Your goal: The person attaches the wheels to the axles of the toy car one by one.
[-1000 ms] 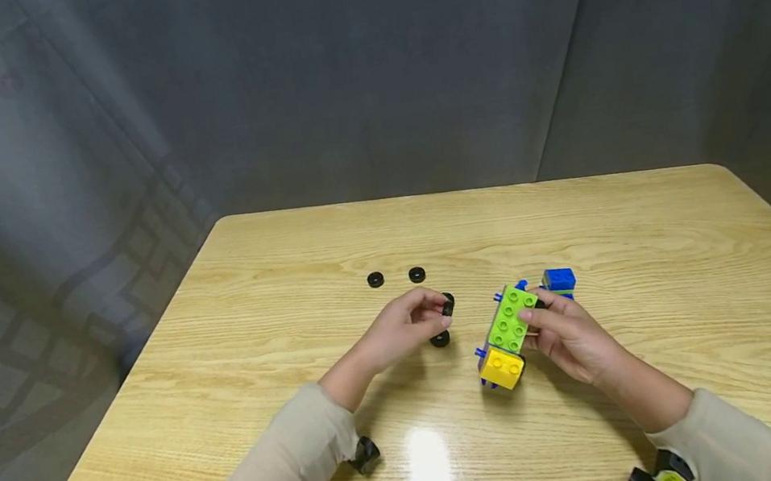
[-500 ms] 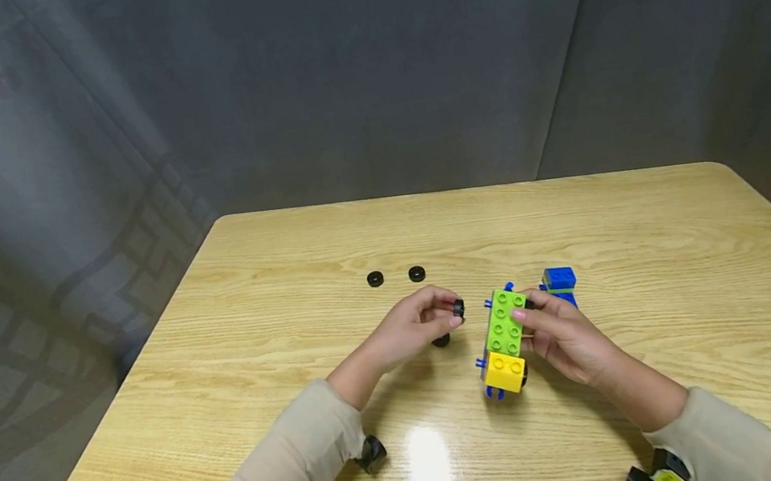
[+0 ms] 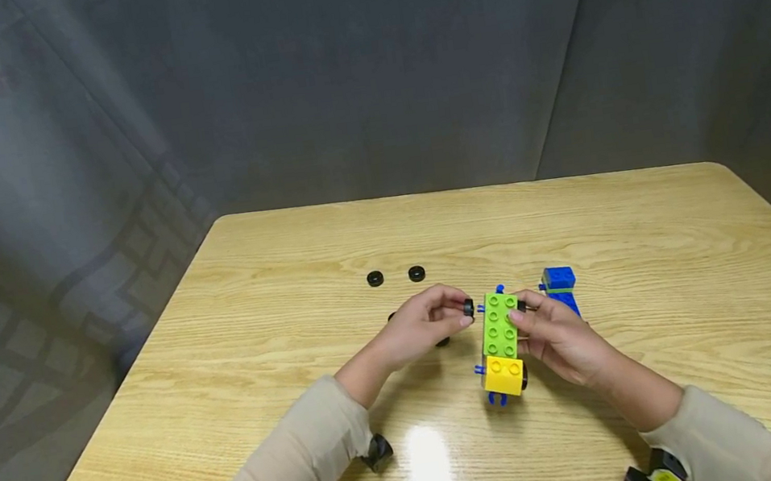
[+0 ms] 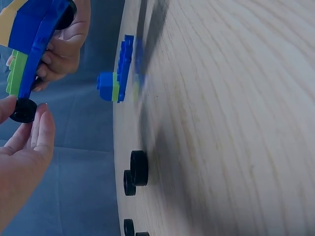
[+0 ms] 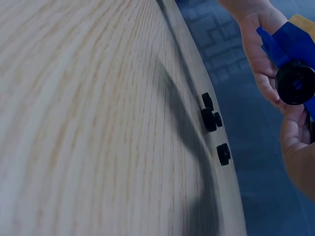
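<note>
My right hand [image 3: 559, 335] holds a toy brick car by its right side, thumb on the lime-green studded brick [image 3: 499, 327]. A yellow brick [image 3: 504, 375] forms the car's near end, and blue axle pegs [image 3: 479, 369] stick out on its left. Between the thumb and fingers of my left hand [image 3: 419, 327] is a small black wheel [image 3: 468, 307], level with the far left peg. From the left wrist, that wheel [image 4: 23, 110] appears at the end of the blue chassis [image 4: 33, 64]; contact cannot be told. Another black wheel [image 5: 295, 82] sits on the car's right side.
Two black wheels [image 3: 375, 278] [image 3: 417, 274] lie farther back on the wooden table [image 3: 284, 246]. More wheels [image 4: 139, 168] lie beside the left hand, partly hidden by it in the head view. A blue brick piece [image 3: 559, 279] with a thin green layer stands behind the right hand.
The left hand has moved right with its wheel, up to the car's side. The right hand has shifted the car slightly left and turned it straighter, pegs facing the wheel.
</note>
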Tool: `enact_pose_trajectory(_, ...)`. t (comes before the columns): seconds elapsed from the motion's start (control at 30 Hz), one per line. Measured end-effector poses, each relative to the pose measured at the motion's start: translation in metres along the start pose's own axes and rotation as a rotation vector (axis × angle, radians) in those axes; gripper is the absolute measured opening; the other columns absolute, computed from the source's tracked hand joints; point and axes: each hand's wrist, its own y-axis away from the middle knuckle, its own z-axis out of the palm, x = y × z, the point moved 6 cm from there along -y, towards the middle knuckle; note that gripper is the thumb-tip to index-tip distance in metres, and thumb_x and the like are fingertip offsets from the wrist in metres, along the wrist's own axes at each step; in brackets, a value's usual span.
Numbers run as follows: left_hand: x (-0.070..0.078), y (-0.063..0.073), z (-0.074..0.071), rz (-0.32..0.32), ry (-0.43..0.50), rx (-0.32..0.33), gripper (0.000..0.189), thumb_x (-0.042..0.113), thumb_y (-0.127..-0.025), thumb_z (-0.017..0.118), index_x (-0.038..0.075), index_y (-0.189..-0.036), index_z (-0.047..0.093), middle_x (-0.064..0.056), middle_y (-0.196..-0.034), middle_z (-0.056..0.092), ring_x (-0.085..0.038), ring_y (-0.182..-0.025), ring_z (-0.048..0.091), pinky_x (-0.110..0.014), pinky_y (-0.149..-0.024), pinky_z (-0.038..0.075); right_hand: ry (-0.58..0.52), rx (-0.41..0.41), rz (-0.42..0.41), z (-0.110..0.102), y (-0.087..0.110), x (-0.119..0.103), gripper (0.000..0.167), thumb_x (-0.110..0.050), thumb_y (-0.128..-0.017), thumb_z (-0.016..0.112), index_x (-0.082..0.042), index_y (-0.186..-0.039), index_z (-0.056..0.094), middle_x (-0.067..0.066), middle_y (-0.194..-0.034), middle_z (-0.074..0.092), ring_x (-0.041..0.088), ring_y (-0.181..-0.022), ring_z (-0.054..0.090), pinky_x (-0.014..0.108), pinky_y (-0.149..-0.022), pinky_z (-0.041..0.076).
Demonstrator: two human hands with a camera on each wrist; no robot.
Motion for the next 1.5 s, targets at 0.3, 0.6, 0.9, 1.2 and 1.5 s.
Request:
enact_pose_trajectory(0.3,-0.0009,-0.003,0.0026,0.006,-0.002,-0.002,0.031,0.009,-0.083,0.057,0.0,-0.111,0.05,-0.006,-0.101,0.055,-0.012,-0.088,0.054,-0.021,-0.075,0.045,-0.013,-0.017,-0.006,0.0008,-0.0001,0.0008,0.015,-0.002,-0.092,0.036,-0.005,-0.101,0.047,0.005,-0.09,0.058,0.015,-0.08,0.058,0.029,-0.069,0.049)
enact_pose_trajectory(0.6,0.0001,-0.0039,0.0051,-0.002,0.007,0.0,0.031,0.008,-0.082,0.058,-0.001,-0.111,0.049,-0.008,-0.101,0.054,-0.014,-0.088,0.054,-0.022,-0.074,0.046,-0.005,0.023,-0.006,-0.0011,0.0009,0.0022,0.015,-0.004,-0.092,0.038,-0.008,-0.103,0.047,0.004,-0.089,0.059,0.014,-0.078,0.059,0.027,-0.068,0.049)
enact_pose_trajectory(0.9,-0.0012,-0.0022,0.0036,-0.016,-0.026,0.033,0.029,0.012,-0.081,0.06,0.001,-0.106,0.051,-0.003,-0.095,0.055,-0.012,-0.085,0.054,-0.022,-0.073,0.046,0.116,0.112,0.064,-0.0032,0.0011,0.0029,0.021,-0.012,-0.092,0.041,-0.005,-0.111,0.044,0.004,-0.093,0.056,0.014,-0.08,0.057,0.028,-0.069,0.049)
enact_pose_trajectory(1.2,-0.004,-0.0019,0.0046,-0.027,-0.031,0.045,0.029,0.012,-0.08,0.061,0.001,-0.105,0.05,-0.003,-0.094,0.056,-0.011,-0.083,0.055,-0.021,-0.073,0.046,0.231,0.081,0.228,0.0007,0.0001,0.0089,0.058,-0.027,-0.095,0.032,0.004,-0.134,0.003,0.007,-0.105,0.044,0.011,-0.085,0.051,0.026,-0.074,0.044)
enact_pose_trajectory(1.5,-0.0004,0.0001,0.0051,-0.025,-0.032,0.041,0.028,0.01,-0.08,0.06,0.0,-0.104,0.05,-0.004,-0.094,0.056,-0.012,-0.083,0.055,-0.021,-0.073,0.046,0.273,0.019,0.262,0.0021,0.0007,0.0083,0.063,-0.02,-0.093,0.038,0.002,-0.134,-0.004,0.02,-0.116,0.038,0.014,-0.092,0.052,0.031,-0.08,0.043)
